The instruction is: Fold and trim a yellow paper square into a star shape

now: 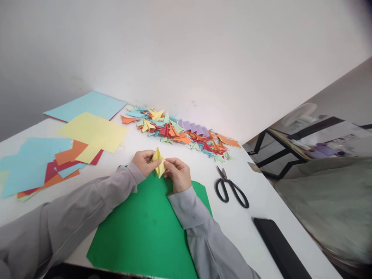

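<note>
A small yellow folded paper (158, 163), diamond-shaped with a crease down its middle, is held up between my two hands. My left hand (144, 162) pinches its left side between thumb and fingers. On the right side, my right hand (178, 173) grips the opposite corner with thumb and forefinger. Both hands are over the far edge of a green mat (145, 228) on the table. Behind them lies a long heap of small folded paper pieces (174, 133) in orange, red, yellow, blue, green and purple.
Black-handled scissors (228, 188) lie right of the mat, with a long black object (280, 248) nearer the edge. Loose coloured paper pieces (37, 159) and a yellow sheet (95, 131) spread left. Large blue sheets (87, 104) rest against the wall (186, 50).
</note>
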A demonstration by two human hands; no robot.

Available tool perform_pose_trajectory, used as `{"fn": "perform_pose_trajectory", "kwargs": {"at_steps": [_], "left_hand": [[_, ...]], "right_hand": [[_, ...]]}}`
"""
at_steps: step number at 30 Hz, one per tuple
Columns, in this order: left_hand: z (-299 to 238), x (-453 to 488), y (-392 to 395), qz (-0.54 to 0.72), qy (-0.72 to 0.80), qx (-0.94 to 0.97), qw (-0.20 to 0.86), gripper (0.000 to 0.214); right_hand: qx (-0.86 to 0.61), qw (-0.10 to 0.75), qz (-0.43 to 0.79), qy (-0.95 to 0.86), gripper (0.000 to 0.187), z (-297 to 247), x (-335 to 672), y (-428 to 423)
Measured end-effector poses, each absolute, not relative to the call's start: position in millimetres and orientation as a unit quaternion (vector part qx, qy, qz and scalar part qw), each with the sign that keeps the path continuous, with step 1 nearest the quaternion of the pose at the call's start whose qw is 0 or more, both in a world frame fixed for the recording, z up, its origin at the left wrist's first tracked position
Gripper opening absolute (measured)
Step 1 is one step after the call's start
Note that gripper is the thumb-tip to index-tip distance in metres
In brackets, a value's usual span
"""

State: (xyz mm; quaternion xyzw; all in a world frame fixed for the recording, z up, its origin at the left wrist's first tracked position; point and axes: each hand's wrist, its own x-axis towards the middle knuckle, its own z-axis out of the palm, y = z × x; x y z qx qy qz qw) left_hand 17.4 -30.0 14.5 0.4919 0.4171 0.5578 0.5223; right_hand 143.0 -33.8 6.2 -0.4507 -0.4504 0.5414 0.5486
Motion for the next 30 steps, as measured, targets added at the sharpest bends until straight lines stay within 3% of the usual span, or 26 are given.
{"fn": "perform_pose_trajectory", "kwargs": {"at_steps": [14, 22, 30], "left_hand": [[17.8, 18.1, -31.4, 0.550, 0.417, 0.501, 0.522, 0.019], [20.2, 12.3, -31.1, 0.518, 0.322, 0.448, 0.654, 0.021], [18.0, 18.7, -31.6, 0.558, 0.403, 0.456, 0.565, 0.030]], "right_hand": [[-0.446, 0.543, 0.560, -0.439, 0.012, 6.7, 143.1, -33.9], [-0.445, 0.555, 0.595, -0.375, 0.010, 9.3, 144.3, -31.6], [-0.438, 0.542, 0.586, -0.414, 0.017, 5.9, 144.4, -31.4]]}}
